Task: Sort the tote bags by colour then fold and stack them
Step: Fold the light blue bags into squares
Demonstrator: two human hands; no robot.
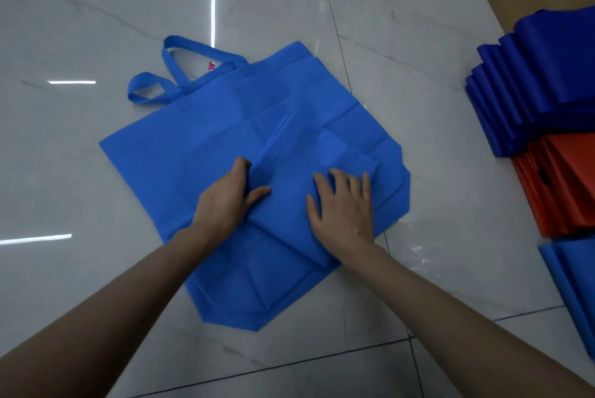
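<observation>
A folded blue bag lies atop an unfolded tote bag on the tiled floor. Its edge is gripped by the left hand; the right hand is pressed flat on it, fingers straight. If lifted unevenly, the folds could be sprung open.

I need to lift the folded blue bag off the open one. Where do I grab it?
Probably take the folded bag by its long left edge, coming from the left: that edge sits raised off the open bag, so fingers can slip under, thumb on top. The left hand grips there.
</observation>
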